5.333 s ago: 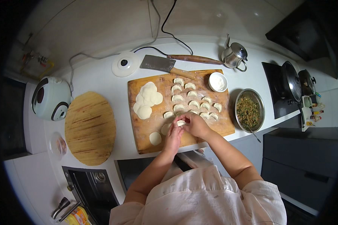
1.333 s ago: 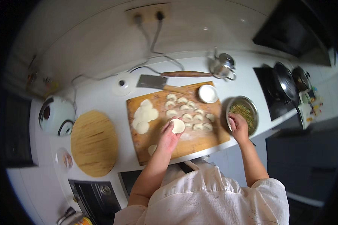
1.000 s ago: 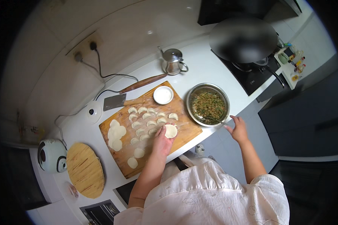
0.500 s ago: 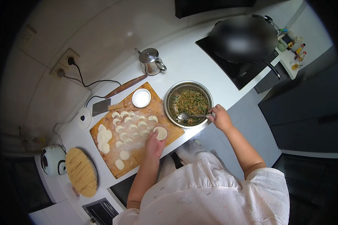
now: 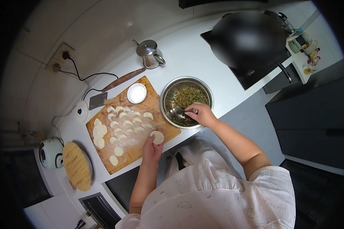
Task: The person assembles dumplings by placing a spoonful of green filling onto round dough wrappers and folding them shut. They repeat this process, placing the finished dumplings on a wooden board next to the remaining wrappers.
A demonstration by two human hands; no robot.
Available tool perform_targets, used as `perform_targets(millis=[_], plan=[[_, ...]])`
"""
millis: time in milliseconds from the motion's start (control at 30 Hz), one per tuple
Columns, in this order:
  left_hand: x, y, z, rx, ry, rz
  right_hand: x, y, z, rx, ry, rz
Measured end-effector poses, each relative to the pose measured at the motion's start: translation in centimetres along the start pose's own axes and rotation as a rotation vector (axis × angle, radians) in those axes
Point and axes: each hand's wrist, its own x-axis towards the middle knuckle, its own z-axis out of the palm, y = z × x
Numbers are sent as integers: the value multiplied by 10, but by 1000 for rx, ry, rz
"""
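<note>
Wrapper (image 5: 157, 137), a round white disc of dough, lies flat in the left hand (image 5: 152, 147), whose fingers cup it from beneath at the near right corner of the board (image 5: 156, 107). The hand hovers at the board's edge, palm up, with the disc resting on the fingertips.

Beyond that hand and to its left, the floured board carries rows of small dough pieces (image 5: 128, 122), a stack of rolled wrappers (image 5: 98, 131) further left, and two single discs (image 5: 116, 155) close to the near edge. At the board's far side sits a small white dish (image 5: 137, 93), with a cleaver (image 5: 99, 100) and a rolling pin (image 5: 123, 79) past it.

The right hand (image 5: 200, 113) is closed on the handle of a spoon (image 5: 178, 112), fingers pinched together around it, with the spoon's bowl down in the filling (image 5: 190, 98). That green, chopped filling sits in a steel bowl (image 5: 168, 95) just right of the board, directly under and ahead of the right hand. The two hands are near each other, the bowl's rim between them.

Further out from the right hand stands a small steel kettle (image 5: 150, 53), and off to its right a black wok (image 5: 248, 36) on the hob. Well left of the left hand lie a round bamboo mat (image 5: 77, 166) and a white rice cooker (image 5: 50, 153).
</note>
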Motion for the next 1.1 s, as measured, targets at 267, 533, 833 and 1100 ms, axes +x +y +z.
perform_targets(millis=[267, 533, 833, 1100], plan=[[0, -17, -1, -3, 5, 0, -12, -12, -11, -26, -199, -202], [2, -32, 0, -5, 13, -1, -23, -19, -45, -68, -423, -238], [-2, -35, -5, -38, 44, 6, -28, -26, -56, 119, -281, -123], [-5, -32, -5, -48, 69, 17, -43, 0, -66, 35, -285, -156]])
